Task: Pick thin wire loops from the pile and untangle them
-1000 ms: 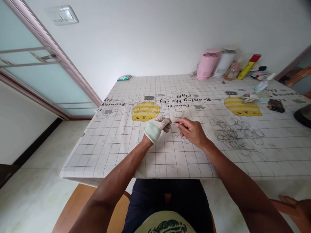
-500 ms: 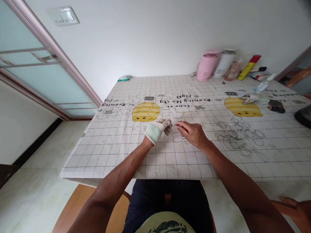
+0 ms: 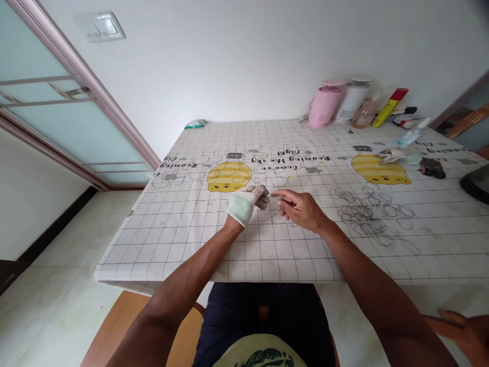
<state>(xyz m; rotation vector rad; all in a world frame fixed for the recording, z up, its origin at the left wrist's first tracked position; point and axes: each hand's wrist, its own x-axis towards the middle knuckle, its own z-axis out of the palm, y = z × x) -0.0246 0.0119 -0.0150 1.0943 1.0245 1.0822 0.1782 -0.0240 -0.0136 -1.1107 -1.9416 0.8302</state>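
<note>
My left hand (image 3: pixel 255 198), in a pale knitted glove with a light green cuff, is closed in a pinch above the table. A thin dark strand, like wire or thread, seems to be in its fingertips. Close to its right, my bare right hand (image 3: pixel 298 206) has the index finger stretched toward the glove. Its thumb and other fingers are closed together, apparently on the same fine strand. Faint loops of strand (image 3: pixel 280 219) lie beneath the hands. Further right, a loose tangle of dark strands (image 3: pixel 362 214) is spread on the checked tablecloth (image 3: pixel 244 255).
At the back stand a pink cylinder-shaped device (image 3: pixel 324 106), a white one (image 3: pixel 347 104), a bottle (image 3: pixel 364 112) and a yellow can with a red cap (image 3: pixel 389 108). To the right lie a clear spray bottle (image 3: pixel 413 133), a glove (image 3: pixel 401 154) and a dark crumpled thing (image 3: pixel 431 167).
My right index finger has straightened and lifted away from the thumb, and the right hand has shifted slightly left. My left hand keeps its pinch almost in the same place.
</note>
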